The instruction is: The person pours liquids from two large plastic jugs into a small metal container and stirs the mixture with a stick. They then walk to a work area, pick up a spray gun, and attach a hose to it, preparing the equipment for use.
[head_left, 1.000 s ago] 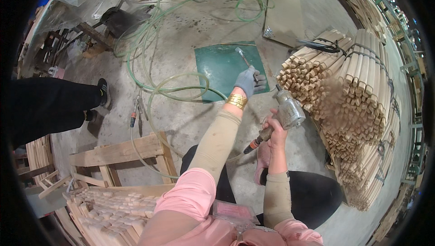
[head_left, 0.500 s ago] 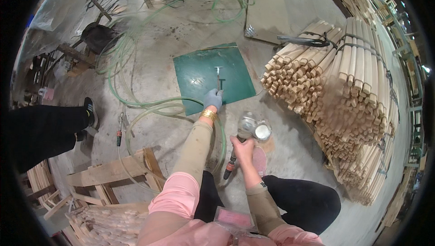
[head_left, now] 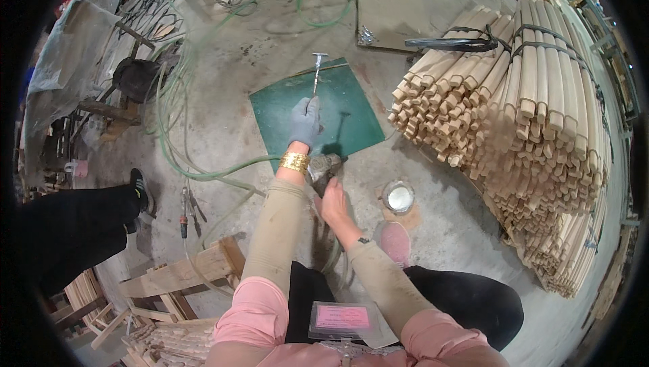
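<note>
My left hand [head_left: 305, 121], in a grey glove, is closed around a thin T-shaped metal rod [head_left: 316, 78]. The rod's crossbar points away from me, above the far part of a dark green sheet [head_left: 358, 111] on the floor. Close by my left wrist, my bare right hand [head_left: 333, 206] is closed on a grey metal air tool [head_left: 325, 166] whose head is at the sheet's near edge. The tool's handle is blurred and partly hidden by my hand. A round tin [head_left: 399, 197] with white contents stands to the right of that hand.
Strapped bundles of wooden sticks [head_left: 500, 110] are piled on the right. Green hoses [head_left: 203, 176] loop across the floor on the left, near a loose hose coupling [head_left: 184, 222]. Another person's dark-trousered leg [head_left: 81, 222] is at left, beside a wooden frame [head_left: 179, 272].
My left hand has raised the T-shaped rod and moved it farther away. My right hand has brought the air tool leftward, away from the tin, to the sheet's near edge.
</note>
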Demonstrator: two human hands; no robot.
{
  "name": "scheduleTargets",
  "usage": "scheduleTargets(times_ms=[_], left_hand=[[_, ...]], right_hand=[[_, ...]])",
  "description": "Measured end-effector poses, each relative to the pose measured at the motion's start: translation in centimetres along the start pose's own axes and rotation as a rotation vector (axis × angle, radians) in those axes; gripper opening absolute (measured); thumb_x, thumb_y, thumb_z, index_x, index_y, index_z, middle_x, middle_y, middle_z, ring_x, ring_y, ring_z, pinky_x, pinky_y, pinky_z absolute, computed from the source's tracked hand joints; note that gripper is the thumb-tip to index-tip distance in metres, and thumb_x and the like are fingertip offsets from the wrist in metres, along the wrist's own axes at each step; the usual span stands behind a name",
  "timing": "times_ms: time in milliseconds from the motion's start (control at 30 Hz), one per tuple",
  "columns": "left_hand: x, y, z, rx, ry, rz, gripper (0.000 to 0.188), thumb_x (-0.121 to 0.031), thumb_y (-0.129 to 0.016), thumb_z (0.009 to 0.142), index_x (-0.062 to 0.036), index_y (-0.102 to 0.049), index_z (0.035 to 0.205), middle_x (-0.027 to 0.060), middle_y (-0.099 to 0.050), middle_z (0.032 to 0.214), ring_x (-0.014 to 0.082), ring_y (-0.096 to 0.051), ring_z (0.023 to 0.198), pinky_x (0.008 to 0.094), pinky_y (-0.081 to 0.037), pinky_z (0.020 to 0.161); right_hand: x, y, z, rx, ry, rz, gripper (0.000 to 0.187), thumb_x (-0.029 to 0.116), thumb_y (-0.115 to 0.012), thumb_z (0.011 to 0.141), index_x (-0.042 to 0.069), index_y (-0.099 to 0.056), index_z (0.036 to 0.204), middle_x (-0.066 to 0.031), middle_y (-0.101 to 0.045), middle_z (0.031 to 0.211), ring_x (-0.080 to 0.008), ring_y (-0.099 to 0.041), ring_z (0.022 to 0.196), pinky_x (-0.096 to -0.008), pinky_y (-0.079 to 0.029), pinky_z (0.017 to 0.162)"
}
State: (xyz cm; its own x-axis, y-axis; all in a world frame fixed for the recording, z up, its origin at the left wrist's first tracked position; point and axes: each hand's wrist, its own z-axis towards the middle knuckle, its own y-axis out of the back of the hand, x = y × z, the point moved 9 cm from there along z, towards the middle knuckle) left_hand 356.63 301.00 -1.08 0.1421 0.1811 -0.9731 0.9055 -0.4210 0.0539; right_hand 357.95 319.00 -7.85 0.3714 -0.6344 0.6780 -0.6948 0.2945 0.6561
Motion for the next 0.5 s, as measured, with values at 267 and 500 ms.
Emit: scheduleTargets(times_ms=[267,500], left_hand=[[-7.0,9.3,-5.4,-0.34,-0.497,0.434,0.028,-0.029,-0.047,0.09,-0.0044,-0.052,0.078,0.0107,-0.049,0.058,0.0202,-0.05,0.048,0.0338,-0.04,0.044],[-9.3,3.5,-7.9,-0.226,-0.283,0.595,0.023,-0.03,-0.039,0.09,-0.0075,-0.043,0.092,0.0229,-0.058,0.076,0.045,-0.054,0.071,0.0506,-0.041,0.059]], right_hand=[[14.9,8.0,3.9,0.015,0.315,0.295,0.031,0.034,-0.054,0.082,0.005,-0.066,0.082,-0.0196,-0.061,0.073,-0.0364,-0.06,0.075,-0.0397,-0.048,0.065],[18.0,13.8,6.4,0.005,0.338,0.31,0.026,0.026,-0.06,0.076,0.002,-0.067,0.085,-0.0157,-0.065,0.074,-0.0261,-0.063,0.069,-0.0344,-0.048,0.064]])
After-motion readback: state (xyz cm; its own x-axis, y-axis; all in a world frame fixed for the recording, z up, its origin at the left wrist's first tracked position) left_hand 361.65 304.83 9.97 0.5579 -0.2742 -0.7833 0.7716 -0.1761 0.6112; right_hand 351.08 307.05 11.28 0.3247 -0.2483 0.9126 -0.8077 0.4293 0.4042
